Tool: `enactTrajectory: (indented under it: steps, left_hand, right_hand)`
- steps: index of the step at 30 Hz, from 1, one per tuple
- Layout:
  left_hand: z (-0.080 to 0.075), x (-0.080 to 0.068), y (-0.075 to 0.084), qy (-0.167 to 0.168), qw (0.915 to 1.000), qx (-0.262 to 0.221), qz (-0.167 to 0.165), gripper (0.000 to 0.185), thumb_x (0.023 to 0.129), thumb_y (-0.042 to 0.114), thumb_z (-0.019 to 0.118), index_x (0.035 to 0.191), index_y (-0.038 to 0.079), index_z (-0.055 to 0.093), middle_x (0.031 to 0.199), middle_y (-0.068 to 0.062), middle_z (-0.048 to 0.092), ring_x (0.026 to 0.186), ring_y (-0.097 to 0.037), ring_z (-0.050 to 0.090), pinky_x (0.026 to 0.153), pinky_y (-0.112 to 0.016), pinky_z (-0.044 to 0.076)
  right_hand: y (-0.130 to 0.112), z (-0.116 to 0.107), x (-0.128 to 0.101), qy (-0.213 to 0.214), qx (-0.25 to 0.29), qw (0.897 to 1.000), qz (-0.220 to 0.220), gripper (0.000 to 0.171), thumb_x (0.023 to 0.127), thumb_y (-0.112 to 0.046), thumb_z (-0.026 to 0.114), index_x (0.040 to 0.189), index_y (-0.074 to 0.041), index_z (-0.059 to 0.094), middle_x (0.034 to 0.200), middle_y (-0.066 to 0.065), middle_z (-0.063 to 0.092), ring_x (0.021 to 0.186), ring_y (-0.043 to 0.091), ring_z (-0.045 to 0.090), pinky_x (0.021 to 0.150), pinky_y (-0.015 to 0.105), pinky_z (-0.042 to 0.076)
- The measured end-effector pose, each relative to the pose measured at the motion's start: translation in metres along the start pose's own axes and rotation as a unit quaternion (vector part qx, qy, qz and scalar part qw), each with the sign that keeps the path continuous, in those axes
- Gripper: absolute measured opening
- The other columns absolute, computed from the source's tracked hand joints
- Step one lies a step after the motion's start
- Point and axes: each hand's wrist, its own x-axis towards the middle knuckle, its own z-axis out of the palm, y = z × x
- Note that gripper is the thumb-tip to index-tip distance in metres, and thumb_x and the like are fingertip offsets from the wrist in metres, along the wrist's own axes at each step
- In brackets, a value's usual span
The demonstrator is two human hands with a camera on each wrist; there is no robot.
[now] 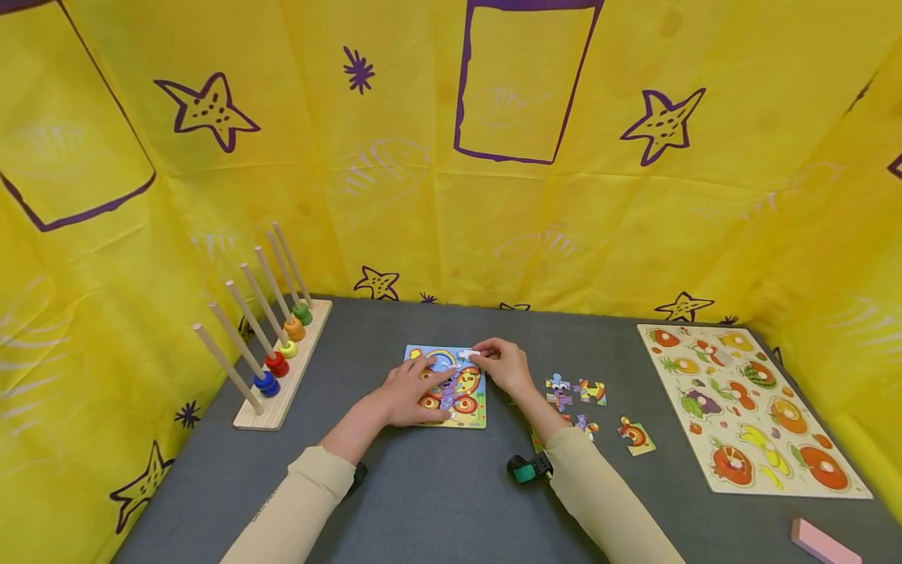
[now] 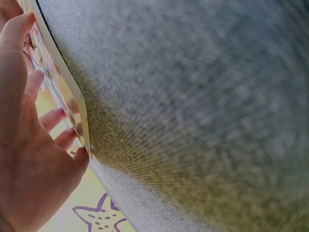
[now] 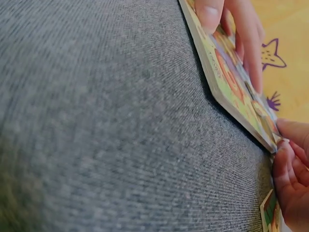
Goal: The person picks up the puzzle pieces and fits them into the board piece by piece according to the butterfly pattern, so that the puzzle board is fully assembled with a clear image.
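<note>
While the left hand (image 1: pixel 412 392) lies across a butterfly puzzle (image 1: pixel 467 407) on the grey worktop (image 1: pixel 437 493), its grip relaxed with fingers spread, the right hand (image 1: pixel 506 366) pinches a small piece (image 1: pixel 468 356) at the puzzle's far right corner; loose pieces (image 1: pixel 593 392) lie rightward.

The left fingers (image 1: pixel 440 377) rest on a butterfly puzzle (image 1: pixel 470 420); the right fingers (image 1: pixel 486 345) pinch a piece (image 1: pixel 467 356) at its far-right corner. A peg rack (image 1: pixel 299 367) stands left, loose pieces (image 1: pixel 593 392) lie right.
</note>
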Motion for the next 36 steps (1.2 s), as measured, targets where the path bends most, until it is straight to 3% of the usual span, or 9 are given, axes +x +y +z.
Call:
enactTrajectory:
  steps: [15,36]
  left_hand:
    - [0.002,0.0014,0.0014,-0.007,0.9996,0.026,-0.008,0.075,0.078,0.068,0.051,0.143,0.039,0.028,0.144,-0.009,0.022,0.129,-0.032,0.021,0.097,-0.053,0.027]
    - [0.0032,0.0043,0.0022,0.0,0.9996,0.03,-0.003,0.075,0.078,0.068,0.052,0.142,0.037,0.032,0.144,-0.01,0.023,0.127,-0.033,0.023,0.094,-0.053,0.029]
  right_hand:
    - [0.0008,0.003,-0.0004,-0.009,-0.045,0.999,-0.021,0.014,0.08,-0.024,0.072,0.089,-0.013,0.072,0.084,0.001,0.058,0.073,0.013,0.056,0.064,0.028,0.046]
    - [0.0029,0.0088,0.0009,0.019,-0.053,0.997,-0.052,0.01,0.078,-0.019,0.074,0.082,-0.011,0.07,0.076,0.003,0.055,0.067,0.012,0.052,0.062,0.026,0.044]
